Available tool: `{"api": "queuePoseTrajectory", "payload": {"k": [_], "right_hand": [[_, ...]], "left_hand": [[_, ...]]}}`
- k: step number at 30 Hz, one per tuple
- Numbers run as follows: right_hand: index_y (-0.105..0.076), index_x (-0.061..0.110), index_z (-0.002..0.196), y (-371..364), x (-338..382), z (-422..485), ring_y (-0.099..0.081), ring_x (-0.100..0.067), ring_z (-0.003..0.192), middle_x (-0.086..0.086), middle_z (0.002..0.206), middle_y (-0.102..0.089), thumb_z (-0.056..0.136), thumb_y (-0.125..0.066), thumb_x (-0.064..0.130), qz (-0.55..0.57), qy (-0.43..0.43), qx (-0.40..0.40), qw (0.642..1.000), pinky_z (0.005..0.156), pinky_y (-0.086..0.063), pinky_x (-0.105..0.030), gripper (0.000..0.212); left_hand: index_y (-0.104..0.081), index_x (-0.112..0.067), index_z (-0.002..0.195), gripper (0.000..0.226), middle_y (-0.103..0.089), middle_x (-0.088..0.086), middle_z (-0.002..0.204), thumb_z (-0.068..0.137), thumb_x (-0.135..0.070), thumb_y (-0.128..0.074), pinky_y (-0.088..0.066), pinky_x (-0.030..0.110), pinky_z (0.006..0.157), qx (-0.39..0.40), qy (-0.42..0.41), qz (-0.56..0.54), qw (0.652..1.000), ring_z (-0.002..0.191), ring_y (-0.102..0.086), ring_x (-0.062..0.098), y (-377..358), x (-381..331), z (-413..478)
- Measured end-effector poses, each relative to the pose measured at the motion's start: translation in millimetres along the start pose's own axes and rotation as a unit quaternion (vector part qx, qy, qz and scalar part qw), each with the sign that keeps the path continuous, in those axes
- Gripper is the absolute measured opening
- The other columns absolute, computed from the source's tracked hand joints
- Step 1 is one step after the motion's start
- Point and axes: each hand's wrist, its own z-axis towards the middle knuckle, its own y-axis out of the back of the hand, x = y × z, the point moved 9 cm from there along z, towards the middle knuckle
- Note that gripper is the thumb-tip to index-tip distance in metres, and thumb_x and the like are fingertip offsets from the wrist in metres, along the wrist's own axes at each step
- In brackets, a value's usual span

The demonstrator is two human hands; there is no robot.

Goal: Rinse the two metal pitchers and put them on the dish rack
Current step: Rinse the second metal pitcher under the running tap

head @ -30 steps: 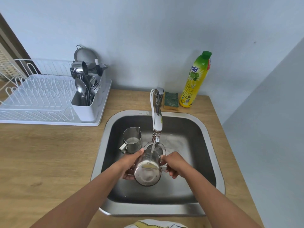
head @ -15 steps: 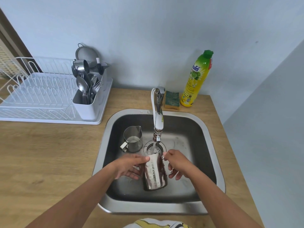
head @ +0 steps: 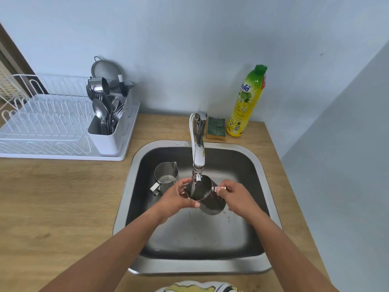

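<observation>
Your wooden counter (head: 63,207) carries everything. The sink (head: 197,267) is sunk into its right half. The white dish rack (head: 63,158) sits at its back left edge, close enough that a wet pitcher would travel only briefly over bare wood. The rack's wire slots show nothing standing in them, and only the cutlery holder (head: 105,144) at its right end is filled, so neither pitcher has been racked yet.

The detergent bottle (head: 246,102) stands at the counter's back edge, behind the sink's rear right corner. The faucet (head: 199,148) rises from the middle of the sink's rear rim and reaches forward over the basin.

You hold the tilted pitcher (head: 212,205) directly under the spout, with its mouth turned up and back towards it. I judge that you do this so water can run around the inner wall and spill out. Whether water is flowing I cannot tell for sure.

The second pitcher (head: 166,175) stands upright on the sink floor near the left wall. It is just beside your left hand and seems to be waiting its turn.

Your left hand (head: 174,199) wraps the tilted pitcher's rim and side. Your right hand (head: 233,194) has its fingers curled onto the handle, a two-point hold that lets you rotate the pitcher.

The sponge (head: 215,128) lies between the faucet and the bottle.
</observation>
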Motion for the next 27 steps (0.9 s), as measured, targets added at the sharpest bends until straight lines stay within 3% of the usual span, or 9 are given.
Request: {"api": "queuePoseTrajectory", "payload": {"k": [3,7,11,14,16,18,21,27], "right_hand": [[-0.063,0.024,0.081,1,2,-1,-0.056,-0.02,0.069,0.0,0.077,-0.061,0.095,-0.059,0.026,0.052,0.009,-0.014,0.999,0.069,-0.058,-0.05,0.015],[-0.067,0.017,0.084,-4,3,2,-0.055,-0.018,0.071,0.001,0.075,-0.058,0.096,-0.06,0.017,0.119,0.018,-0.027,0.992,0.081,-0.057,-0.051,0.014],[-0.069,0.008,0.092,-13,6,8,-0.061,-0.017,0.079,0.001,0.081,-0.066,0.096,-0.059,0.012,0.178,0.037,-0.037,0.983,0.088,-0.058,-0.045,0.012],[-0.069,0.007,0.095,-24,7,15,-0.066,-0.017,0.089,-0.007,0.096,-0.071,0.098,-0.056,0.008,0.232,0.042,-0.027,0.972,0.084,-0.06,-0.032,0.014],[-0.069,0.01,0.093,-33,8,19,-0.068,-0.019,0.093,-0.008,0.099,-0.072,0.099,-0.055,0.007,0.269,0.034,-0.009,0.962,0.08,-0.06,-0.025,0.015],[-0.068,0.012,0.09,-42,9,21,-0.068,-0.022,0.095,-0.007,0.096,-0.071,0.099,-0.054,0.007,0.295,0.028,0.009,0.955,0.08,-0.06,-0.026,0.017],[-0.066,0.013,0.088,-53,11,22,-0.064,-0.021,0.09,-0.007,0.091,-0.069,0.1,-0.053,0.007,0.314,0.026,0.039,0.948,0.08,-0.06,-0.034,0.018],[-0.064,0.013,0.094,-71,12,9,-0.067,-0.026,0.082,-0.008,0.087,-0.071,0.103,-0.048,0.011,0.29,0.009,0.099,0.952,0.066,-0.06,-0.033,0.019]], "left_hand": [[-0.053,-0.043,0.12,0.08,-0.065,-0.005,0.124,0.061,-0.002,-0.089,-0.049,0.031,0.099,-0.043,-0.057,0.056,0.996,0.118,-0.06,0.015,7,-15,-1],[-0.047,-0.049,0.117,0.083,-0.06,-0.02,0.112,0.065,0.002,-0.087,-0.046,0.01,0.085,-0.107,-0.118,0.128,0.979,0.109,-0.057,0.005,16,-38,-11],[-0.048,-0.046,0.132,0.089,-0.063,-0.01,0.124,0.062,-0.011,-0.091,-0.05,0.022,0.098,-0.168,-0.158,0.209,0.95,0.117,-0.059,0.009,28,-52,-22],[-0.045,-0.041,0.139,0.091,-0.062,-0.011,0.129,0.064,-0.016,-0.09,-0.046,0.017,0.097,-0.192,-0.179,0.26,0.929,0.118,-0.058,0.007,32,-65,-32],[-0.044,-0.039,0.141,0.091,-0.062,-0.012,0.131,0.064,-0.022,-0.09,-0.049,0.026,0.1,-0.21,-0.186,0.296,0.913,0.116,-0.059,0.009,36,-73,-39],[-0.044,-0.041,0.14,0.09,-0.062,-0.014,0.131,0.063,-0.031,-0.089,-0.052,0.032,0.097,-0.227,-0.192,0.349,0.889,0.115,-0.06,0.011,39,-82,-47],[-0.045,-0.041,0.139,0.088,-0.056,-0.017,0.132,0.062,-0.042,-0.088,-0.048,0.022,0.089,-0.242,-0.191,0.403,0.862,0.115,-0.058,0.006,43,-90,-56],[-0.052,-0.039,0.134,0.089,-0.053,-0.018,0.119,0.053,-0.062,-0.082,-0.048,0.023,0.087,-0.228,-0.145,0.404,0.874,0.105,-0.056,0.004,54,-83,-57]]}}
